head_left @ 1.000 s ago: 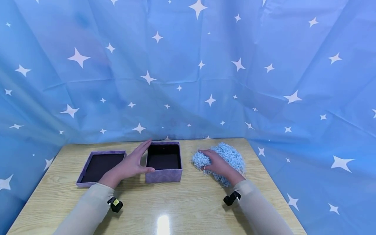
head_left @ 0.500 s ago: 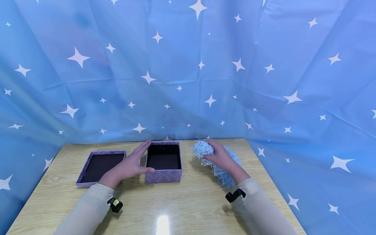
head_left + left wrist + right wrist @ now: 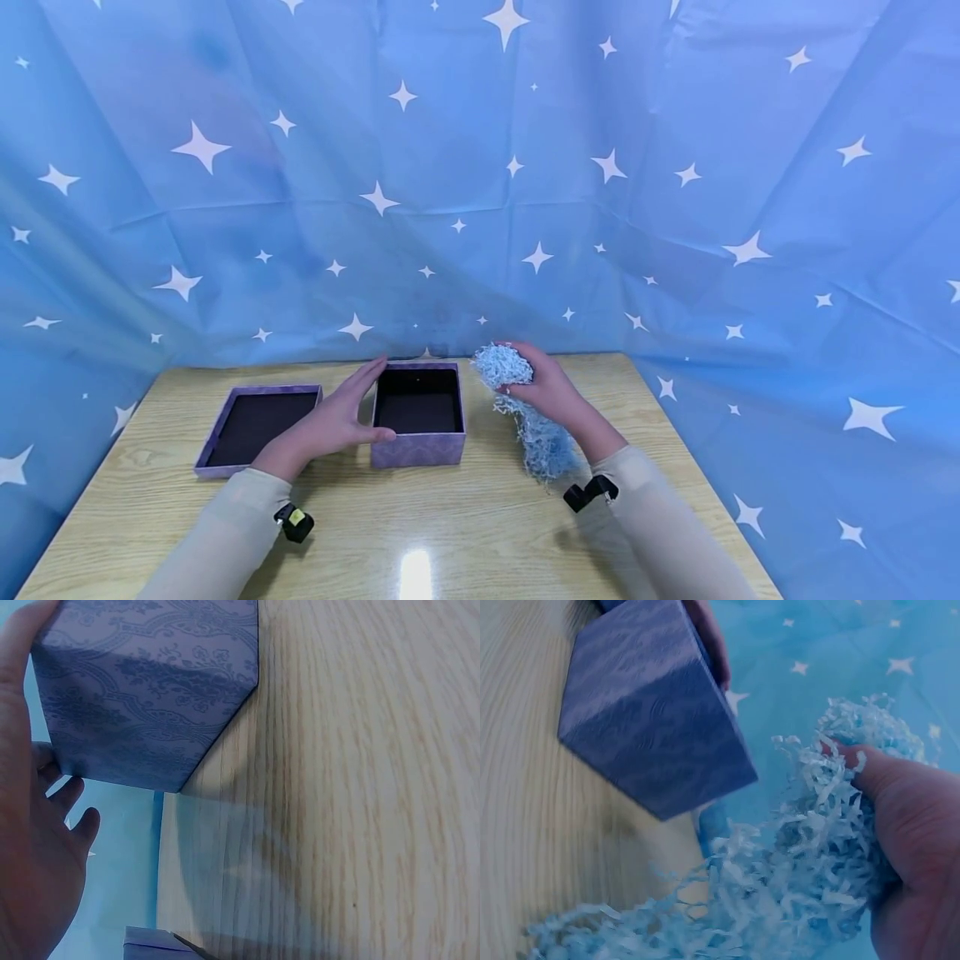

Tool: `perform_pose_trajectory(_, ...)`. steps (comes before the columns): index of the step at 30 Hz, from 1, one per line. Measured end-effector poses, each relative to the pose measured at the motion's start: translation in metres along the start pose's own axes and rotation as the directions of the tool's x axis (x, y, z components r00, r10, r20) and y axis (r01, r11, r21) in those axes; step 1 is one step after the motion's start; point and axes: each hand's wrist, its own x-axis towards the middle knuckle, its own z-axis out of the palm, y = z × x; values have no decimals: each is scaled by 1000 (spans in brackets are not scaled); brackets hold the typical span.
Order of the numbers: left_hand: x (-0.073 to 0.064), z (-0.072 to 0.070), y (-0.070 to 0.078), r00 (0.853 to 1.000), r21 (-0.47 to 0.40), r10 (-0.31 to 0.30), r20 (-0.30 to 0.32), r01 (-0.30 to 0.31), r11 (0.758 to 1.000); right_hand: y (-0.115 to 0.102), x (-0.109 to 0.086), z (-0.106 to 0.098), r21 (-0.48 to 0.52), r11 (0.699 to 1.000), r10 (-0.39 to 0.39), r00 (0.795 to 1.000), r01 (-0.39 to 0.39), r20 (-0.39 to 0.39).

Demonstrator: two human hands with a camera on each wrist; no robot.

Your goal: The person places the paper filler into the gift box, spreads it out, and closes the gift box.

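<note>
Nearest on the pale wood-grain surface [image 3: 337,542], a tail of light-blue crinkled paper shred [image 3: 546,442] trails beneath the right hand [image 3: 553,392]; whether it touches down, I can't tell. That hand's grip is closed around the upper clump, right of the box and outside it. The left hand's [image 3: 337,421] grip spans the left side of the purple patterned square box [image 3: 418,451], thumb in front. Opening looks done: the shallow purple black-lined lid [image 3: 258,425] lies off, left. Filling seems not begun; the black interior shows no shred. Behind hangs a blue star-printed curtain [image 3: 465,275].
</note>
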Motion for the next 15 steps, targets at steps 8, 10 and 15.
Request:
perform_pose_trajectory(8,0,1,-1,1000,-3,11,-1,-11,1000,-19,14,15,-26,998,-62,998,62,2)
perform_pose_trajectory(10,0,1,-2,1000,-10,9,-1,-9,1000,-24,18,19,-14,998,-64,998,64,12)
perform_pose_trajectory(15,1,1,-4,1000,-5,6,-1,-6,1000,-35,30,35,6,997,-73,996,72,54)
